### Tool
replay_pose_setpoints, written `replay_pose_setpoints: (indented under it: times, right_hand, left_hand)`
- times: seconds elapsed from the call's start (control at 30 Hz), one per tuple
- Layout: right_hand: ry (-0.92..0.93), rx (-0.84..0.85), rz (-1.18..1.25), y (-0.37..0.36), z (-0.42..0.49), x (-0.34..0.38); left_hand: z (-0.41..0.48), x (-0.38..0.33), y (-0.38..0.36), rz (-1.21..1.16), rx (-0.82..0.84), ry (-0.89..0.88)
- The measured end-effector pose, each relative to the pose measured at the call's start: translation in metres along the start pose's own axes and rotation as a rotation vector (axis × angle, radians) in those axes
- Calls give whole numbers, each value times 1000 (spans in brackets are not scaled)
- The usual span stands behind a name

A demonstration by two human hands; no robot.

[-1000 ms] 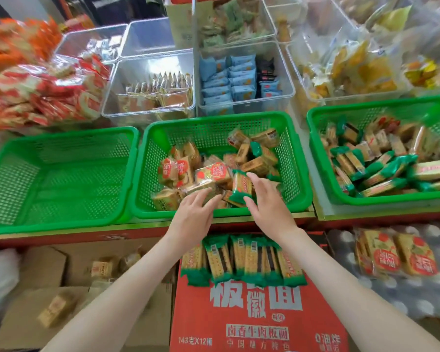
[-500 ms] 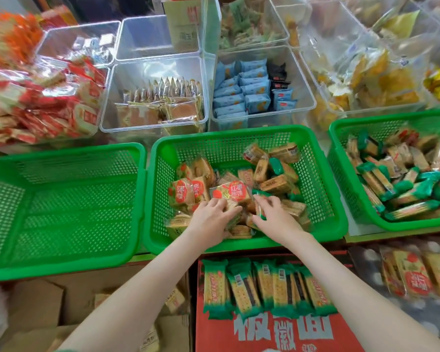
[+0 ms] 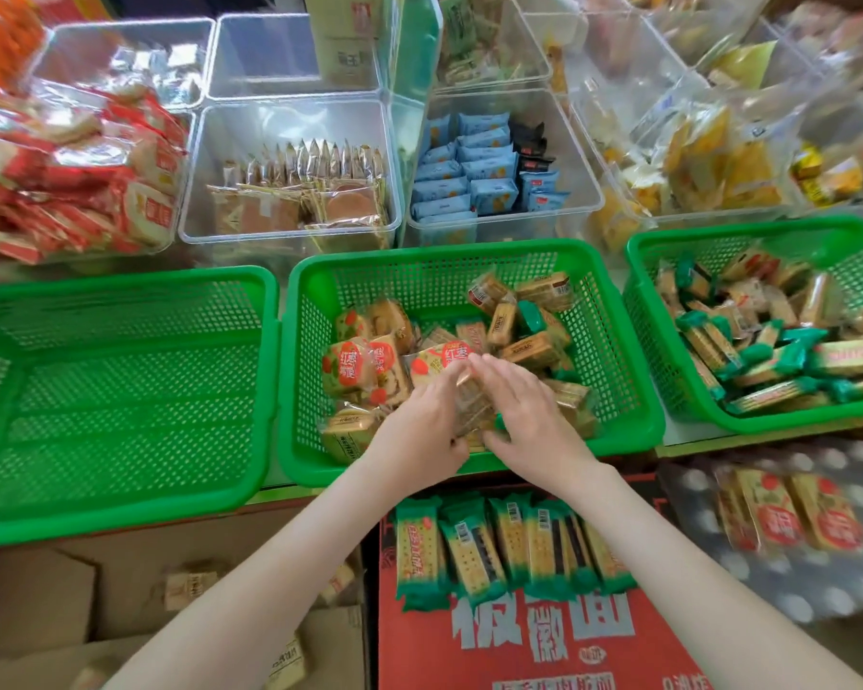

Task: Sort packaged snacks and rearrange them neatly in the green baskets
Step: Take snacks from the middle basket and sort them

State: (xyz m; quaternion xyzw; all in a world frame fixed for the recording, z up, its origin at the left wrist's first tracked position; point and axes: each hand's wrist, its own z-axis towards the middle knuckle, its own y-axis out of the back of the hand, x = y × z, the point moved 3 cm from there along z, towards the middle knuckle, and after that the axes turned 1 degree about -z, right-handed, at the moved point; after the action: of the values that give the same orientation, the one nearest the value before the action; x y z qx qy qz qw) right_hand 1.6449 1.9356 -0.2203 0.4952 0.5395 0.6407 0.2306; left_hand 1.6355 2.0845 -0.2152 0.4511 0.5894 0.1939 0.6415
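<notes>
Three green baskets stand in a row. The left basket [image 3: 120,301] holds nothing. The middle basket [image 3: 419,261] holds a loose pile of tan cracker packs and red-printed cake packs [image 3: 350,366]. My left hand [image 3: 424,420] and my right hand [image 3: 529,415] are both inside it at the near side, side by side, clasping a stack of clear-wrapped cracker packs [image 3: 469,405] between them. The right basket [image 3: 748,231] is full of green-ended cracker packs [image 3: 768,371].
Several green-ended packs [image 3: 509,545] lie in a row on a red carton [image 3: 534,644] below the baskets. Cake packs [image 3: 788,515] lie at the lower right. Clear bins [image 3: 290,122] with snacks stand behind. Brown boxes [image 3: 120,590] sit at the lower left.
Both hands have reached deeper into the middle basket and closed together around a stack of packs. The view has shifted so the baskets sit lower in the frame.
</notes>
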Motion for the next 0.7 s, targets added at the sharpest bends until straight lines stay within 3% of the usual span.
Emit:
replay_pose_setpoints:
  times: [0.2, 0.4, 0.63, 0.7]
  right_hand:
    - [188, -172, -109, 12, -11, 17]
    - [239, -316, -186, 14, -43, 39]
    - [547, -161, -91, -33, -89, 105]
    - [575, -97, -82, -54, -100, 127]
  left_hand:
    - [-31, -12, 12, -55, -133, -68]
    - [-78, -23, 17, 310, -221, -89]
    - [-176, -4, -9, 343, -189, 38]
    - [-206, 6, -15, 336, -135, 155]
